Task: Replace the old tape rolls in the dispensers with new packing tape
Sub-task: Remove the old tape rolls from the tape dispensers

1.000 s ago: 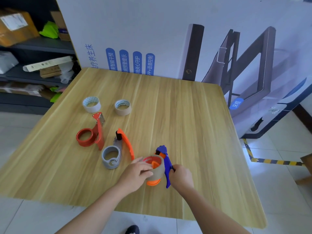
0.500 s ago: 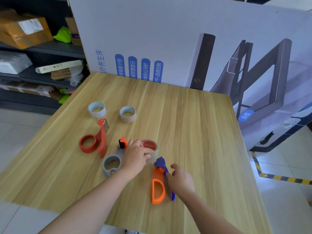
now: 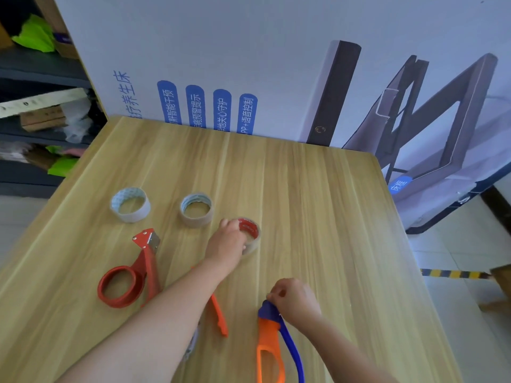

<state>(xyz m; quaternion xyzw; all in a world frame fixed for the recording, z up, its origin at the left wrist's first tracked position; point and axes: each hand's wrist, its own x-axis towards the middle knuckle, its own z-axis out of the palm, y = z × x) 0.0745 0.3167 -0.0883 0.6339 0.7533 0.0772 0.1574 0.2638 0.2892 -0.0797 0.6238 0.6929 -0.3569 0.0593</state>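
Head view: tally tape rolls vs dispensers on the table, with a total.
Tape rolls: 3 (white roll, tan roll, red-cored roll gripped by the left hand)
Tape dispensers: 3 (red dispenser, orange dispenser partly hidden by the forearm, orange-and-blue dispenser held by the right hand)
Total: 6

Left hand [image 3: 226, 244] has moved the red-cored roll [image 3: 251, 232] off the orange dispenser [image 3: 268, 341].

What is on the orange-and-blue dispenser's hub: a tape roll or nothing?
Nothing. Wood shows through the bare hub of the orange-and-blue dispenser; the red-cored roll lies flat on the table, apart, gripped by the left hand.
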